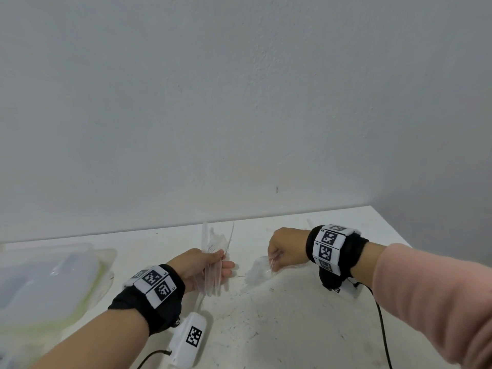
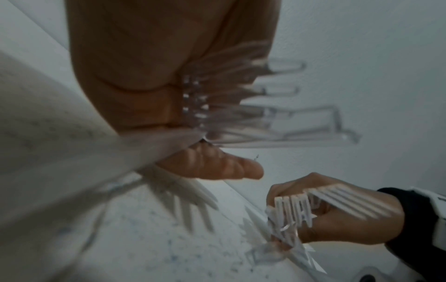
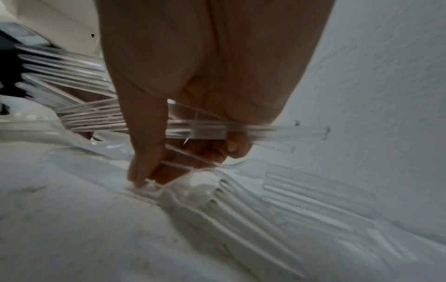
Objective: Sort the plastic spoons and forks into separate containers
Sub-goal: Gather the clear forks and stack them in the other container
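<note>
On the white desk (image 1: 292,315), against a grey wall, we found the sorting at an early or middle stage, with cutlery in both hands and none seen dropping into a container. Our left hand (image 1: 205,265) was clenched around a bundle of clear plastic cutlery (image 1: 211,262), the handles fanning out above and below the fist; the left wrist view showed several squared handle ends projecting past the fingers, but blur kept us from telling spoons from forks in that bundle. Our right hand (image 1: 286,249) was curled down onto the desk, gripping a second bunch (image 3: 200,129) across the palm while the thumb and fingertips pressed into the loose pile of clear cutlery (image 3: 241,200) lying beneath it. In that pile we could make out fork tines beside at least one rounded bowl, so mixed pieces remained unsorted. The two hands sat near each other but apart. At the far left edge of the desk stood the translucent containers (image 1: 45,283), well away from both hands; their contents were too hazy to read, so we could not say how many pieces had been sorted. We judged that the held bundles had yet to be carried over and that the pile under the right hand was left to work through. A small white tagged device (image 1: 190,339) lay on the desk by the left wrist.
</note>
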The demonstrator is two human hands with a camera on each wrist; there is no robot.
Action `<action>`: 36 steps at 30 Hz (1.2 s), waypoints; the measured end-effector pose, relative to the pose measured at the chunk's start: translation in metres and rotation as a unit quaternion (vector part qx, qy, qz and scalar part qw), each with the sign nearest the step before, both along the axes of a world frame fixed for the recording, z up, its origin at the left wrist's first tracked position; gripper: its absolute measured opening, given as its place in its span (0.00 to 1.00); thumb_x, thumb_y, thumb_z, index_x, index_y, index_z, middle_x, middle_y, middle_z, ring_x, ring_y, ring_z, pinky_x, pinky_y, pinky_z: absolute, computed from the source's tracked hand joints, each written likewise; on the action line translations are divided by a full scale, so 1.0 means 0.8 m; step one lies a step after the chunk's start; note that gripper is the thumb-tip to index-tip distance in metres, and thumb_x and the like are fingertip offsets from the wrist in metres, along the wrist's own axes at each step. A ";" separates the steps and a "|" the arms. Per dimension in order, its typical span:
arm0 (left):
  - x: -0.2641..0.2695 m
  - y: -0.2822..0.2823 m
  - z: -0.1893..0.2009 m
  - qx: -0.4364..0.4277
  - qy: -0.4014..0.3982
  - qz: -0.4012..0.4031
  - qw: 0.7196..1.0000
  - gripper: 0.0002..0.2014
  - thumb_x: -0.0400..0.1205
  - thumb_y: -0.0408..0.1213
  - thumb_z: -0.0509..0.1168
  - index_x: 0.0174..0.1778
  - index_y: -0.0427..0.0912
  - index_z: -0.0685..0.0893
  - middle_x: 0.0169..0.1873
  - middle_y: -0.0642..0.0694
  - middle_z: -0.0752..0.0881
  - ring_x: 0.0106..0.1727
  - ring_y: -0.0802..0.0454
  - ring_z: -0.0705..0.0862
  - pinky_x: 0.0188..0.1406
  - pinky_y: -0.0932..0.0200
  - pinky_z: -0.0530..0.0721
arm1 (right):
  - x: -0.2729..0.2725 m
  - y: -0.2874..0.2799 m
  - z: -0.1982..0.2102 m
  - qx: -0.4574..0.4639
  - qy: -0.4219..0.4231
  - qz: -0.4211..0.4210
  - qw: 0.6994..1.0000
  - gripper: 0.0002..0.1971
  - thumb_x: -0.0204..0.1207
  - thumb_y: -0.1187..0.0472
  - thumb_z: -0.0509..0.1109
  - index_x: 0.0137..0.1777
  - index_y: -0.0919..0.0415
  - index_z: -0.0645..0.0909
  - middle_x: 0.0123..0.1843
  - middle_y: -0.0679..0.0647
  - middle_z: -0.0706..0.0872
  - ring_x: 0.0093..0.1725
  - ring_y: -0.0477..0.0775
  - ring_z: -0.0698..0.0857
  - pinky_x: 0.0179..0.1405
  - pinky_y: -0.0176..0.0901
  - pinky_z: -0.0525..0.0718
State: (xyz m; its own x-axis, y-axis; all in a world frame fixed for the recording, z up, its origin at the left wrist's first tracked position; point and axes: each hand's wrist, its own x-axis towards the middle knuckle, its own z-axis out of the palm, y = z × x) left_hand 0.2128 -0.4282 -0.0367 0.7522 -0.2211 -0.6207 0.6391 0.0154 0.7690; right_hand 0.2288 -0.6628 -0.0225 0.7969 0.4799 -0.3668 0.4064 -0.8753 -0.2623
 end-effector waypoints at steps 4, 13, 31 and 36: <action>-0.003 0.007 0.000 -0.007 0.006 0.001 1.000 0.11 0.87 0.33 0.61 0.52 0.26 0.81 0.41 0.34 0.91 0.38 0.43 0.91 0.40 0.53 0.90 | -0.001 0.003 -0.001 0.007 0.016 -0.005 1.000 0.08 0.78 0.59 0.72 0.37 0.57 0.85 0.46 0.54 0.90 0.45 0.51 0.85 0.49 0.41 0.80; -0.001 0.015 0.017 -0.038 -0.002 -0.011 0.999 0.14 0.86 0.32 0.61 0.58 0.22 0.79 0.49 0.28 0.89 0.43 0.37 0.91 0.43 0.46 0.90 | 0.003 -0.012 0.059 0.183 0.048 -0.076 0.979 0.06 0.78 0.63 0.72 0.49 0.66 0.88 0.40 0.54 0.91 0.38 0.47 0.84 0.48 0.33 0.81; 0.019 -0.131 0.016 0.003 -0.033 -0.194 0.980 0.12 0.86 0.29 0.62 0.61 0.24 0.78 0.45 0.35 0.91 0.39 0.43 0.92 0.39 0.53 0.91 | -0.078 -0.186 0.046 0.315 0.151 -0.585 0.732 0.12 0.82 0.71 0.50 0.46 0.63 0.75 0.25 0.55 0.78 0.13 0.47 0.69 0.16 0.29 0.66; 0.033 -0.155 0.013 0.015 -0.039 -0.202 0.978 0.15 0.86 0.29 0.61 0.64 0.22 0.76 0.46 0.33 0.91 0.39 0.43 0.92 0.36 0.53 0.91 | -0.062 -0.175 0.042 0.276 0.126 -0.600 0.740 0.09 0.82 0.64 0.57 0.44 0.63 0.77 0.28 0.55 0.74 0.15 0.48 0.68 0.19 0.32 0.64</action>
State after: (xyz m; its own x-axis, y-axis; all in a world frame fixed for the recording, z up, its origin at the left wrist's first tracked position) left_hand 0.2389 -0.5524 -0.0259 0.6523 -0.4928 -0.5758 0.5275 -0.2503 0.8118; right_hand 0.1790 -0.8025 0.0110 0.7106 -0.3853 -0.5886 -0.6996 -0.2980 -0.6495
